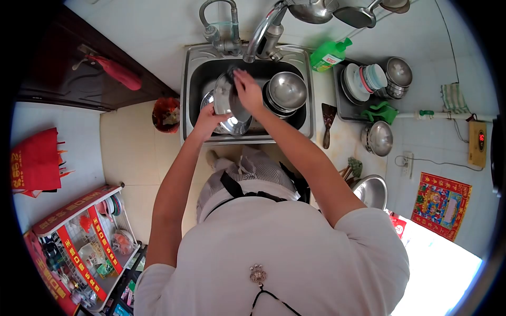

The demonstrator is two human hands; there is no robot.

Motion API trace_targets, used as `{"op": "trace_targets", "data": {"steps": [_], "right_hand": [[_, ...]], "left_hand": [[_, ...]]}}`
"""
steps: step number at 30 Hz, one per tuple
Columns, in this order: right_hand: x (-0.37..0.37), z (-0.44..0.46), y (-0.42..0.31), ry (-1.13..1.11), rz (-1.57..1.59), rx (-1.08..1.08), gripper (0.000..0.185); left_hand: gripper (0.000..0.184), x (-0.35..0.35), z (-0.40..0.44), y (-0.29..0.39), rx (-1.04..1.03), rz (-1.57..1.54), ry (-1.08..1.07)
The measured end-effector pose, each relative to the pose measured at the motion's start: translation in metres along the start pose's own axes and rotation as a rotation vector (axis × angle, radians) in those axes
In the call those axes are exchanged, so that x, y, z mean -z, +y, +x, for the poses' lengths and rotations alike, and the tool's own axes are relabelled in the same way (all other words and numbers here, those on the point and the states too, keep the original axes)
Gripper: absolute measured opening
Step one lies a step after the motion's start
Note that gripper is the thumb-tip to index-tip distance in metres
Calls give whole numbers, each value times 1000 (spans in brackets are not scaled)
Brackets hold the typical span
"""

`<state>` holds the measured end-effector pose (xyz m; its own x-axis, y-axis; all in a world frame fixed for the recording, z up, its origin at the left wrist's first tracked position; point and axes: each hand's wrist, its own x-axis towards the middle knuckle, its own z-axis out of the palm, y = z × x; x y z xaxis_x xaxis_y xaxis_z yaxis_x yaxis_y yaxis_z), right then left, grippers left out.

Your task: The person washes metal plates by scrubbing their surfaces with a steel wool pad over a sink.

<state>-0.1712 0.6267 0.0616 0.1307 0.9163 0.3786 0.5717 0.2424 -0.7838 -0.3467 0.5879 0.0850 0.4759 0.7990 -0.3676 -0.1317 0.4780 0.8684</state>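
Observation:
Over the left part of the steel sink point(185, 68), my left hand point(209, 120) grips the lower left rim of a metal bowl point(227, 97), which is tilted on its side. My right hand point(247, 92) is pressed to the bowl's right side, its fingers near the upper rim; whether it holds anything is hidden. A dark scrubber-like thing point(232, 70) shows by the bowl's upper edge. Other metal dishes point(237, 126) lie beneath the bowl. To the right in the sink stands a stack of metal bowls point(288, 90). The faucet point(258, 37) reaches over the back edge.
Right of the sink are a green detergent bottle point(328, 56), a scraper point(328, 124), a tray point(345, 108) with stacked dishes, and metal pots point(379, 138). Ladles point(311, 10) hang above. A red bin point(165, 116) stands left on the floor.

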Motion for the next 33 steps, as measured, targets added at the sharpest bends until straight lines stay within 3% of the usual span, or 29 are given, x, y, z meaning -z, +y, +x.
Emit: {"op": "trace_targets", "data": {"steps": [5, 8, 11, 14, 19, 20, 23, 26, 29, 30, 33], "right_hand": [[22, -47, -67, -338, 12, 403, 36], [5, -30, -39, -191, -12, 288, 38], [-7, 8, 2, -66, 49, -337, 36], [-10, 5, 6, -82, -155, -104, 35], [16, -30, -66, -320, 45, 429, 37], [18, -32, -69, -379, 42, 527, 39], [4, -13, -45, -148, 25, 370, 40], [-13, 13, 8, 25, 164, -220, 30], [-15, -9, 20, 59, 96, -366, 29], [-21, -27, 16, 102, 123, -239, 30], [-12, -64, -48, -130, 164, 13, 38]], "left_hand": [[33, 16, 0, -9, -74, 67, 75], [35, 20, -5, -16, -56, 22, 53], [36, 9, -14, -4, -18, 27, 64], [34, 12, -9, -5, -24, 11, 68], [31, 21, -2, -17, 13, 37, 170], [31, 16, -3, -18, -38, -92, 187], [31, 14, 0, -19, -9, -102, 52], [32, 9, -7, -14, 20, -172, 66], [34, 8, -12, -10, -3, -296, 133], [35, 9, -11, -10, -23, -345, 161], [34, 22, -7, -22, -68, -386, 193]]}}
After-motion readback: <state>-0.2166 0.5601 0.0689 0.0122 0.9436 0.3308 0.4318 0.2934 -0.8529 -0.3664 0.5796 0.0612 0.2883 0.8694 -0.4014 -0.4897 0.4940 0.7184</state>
